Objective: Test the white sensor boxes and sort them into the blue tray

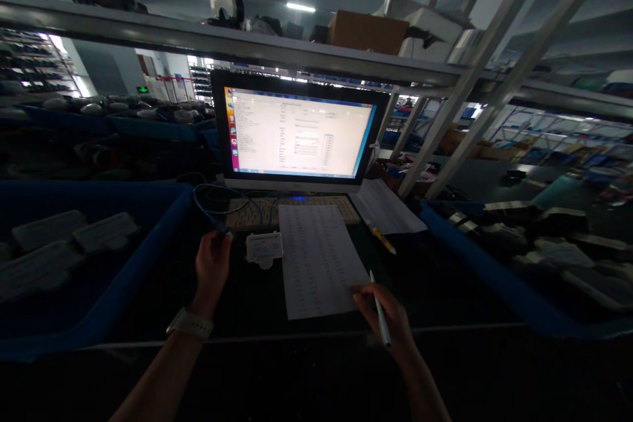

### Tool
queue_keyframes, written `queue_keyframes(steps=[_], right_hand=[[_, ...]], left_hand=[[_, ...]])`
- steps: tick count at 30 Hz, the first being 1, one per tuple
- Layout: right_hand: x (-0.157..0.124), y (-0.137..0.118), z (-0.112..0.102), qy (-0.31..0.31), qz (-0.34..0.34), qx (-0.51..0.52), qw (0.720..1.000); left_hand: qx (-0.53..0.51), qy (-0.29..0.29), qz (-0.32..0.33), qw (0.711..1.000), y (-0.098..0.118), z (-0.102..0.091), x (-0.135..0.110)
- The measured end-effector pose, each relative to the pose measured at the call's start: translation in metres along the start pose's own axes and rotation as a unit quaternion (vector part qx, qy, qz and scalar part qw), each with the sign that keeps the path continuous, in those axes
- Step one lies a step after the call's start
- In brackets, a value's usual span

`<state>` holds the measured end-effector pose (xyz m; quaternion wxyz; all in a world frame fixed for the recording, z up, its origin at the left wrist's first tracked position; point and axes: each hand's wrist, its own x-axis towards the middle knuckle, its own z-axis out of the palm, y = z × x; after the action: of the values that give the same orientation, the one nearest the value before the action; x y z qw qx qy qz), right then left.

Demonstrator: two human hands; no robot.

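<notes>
My left hand (pixel 213 267) is closed on the end of a blue cable (pixel 208 209), left of a small white module (pixel 264 248) that lies flat on the dark desk. Between my hands a printed sheet of paper (pixel 319 264) rests with its top edge over the keyboard (pixel 242 214). A white pen (pixel 380 316) is held in my right hand (pixel 388 313), tilted across the fingers at the sheet's lower right corner. Dim light hides what exactly the left fingertips pinch at the cable's end.
A lit monitor (pixel 301 135) stands behind the keyboard. Blue bins with white modules flank the desk: a left bin (pixel 143 264) and a right bin (pixel 475 264). More papers (pixel 388 206) and a yellow marker (pixel 380 237) lie at the right. A shelf (pixel 247 43) crosses above.
</notes>
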<state>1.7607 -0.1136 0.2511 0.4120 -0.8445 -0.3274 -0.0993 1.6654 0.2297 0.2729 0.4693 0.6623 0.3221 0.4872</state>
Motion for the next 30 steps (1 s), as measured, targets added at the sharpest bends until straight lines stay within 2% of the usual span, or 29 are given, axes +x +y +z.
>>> queue_keyframes(steps=[15,26,30], right_hand=[[0.0003,0.0036,0.0018,-0.032,0.027,0.003,0.999],[0.001,0.0032,0.0021,-0.034,0.022,-0.003,0.999],[0.0003,0.0029,0.0018,-0.041,0.028,-0.004,0.999]], left_hand=[[0.006,0.0,0.03,1.0,-0.0052,0.0003,0.0001],[-0.027,-0.021,0.015,0.999,-0.0022,-0.0003,-0.0014],[-0.023,-0.012,0.005,1.0,-0.0037,0.0005,-0.0005]])
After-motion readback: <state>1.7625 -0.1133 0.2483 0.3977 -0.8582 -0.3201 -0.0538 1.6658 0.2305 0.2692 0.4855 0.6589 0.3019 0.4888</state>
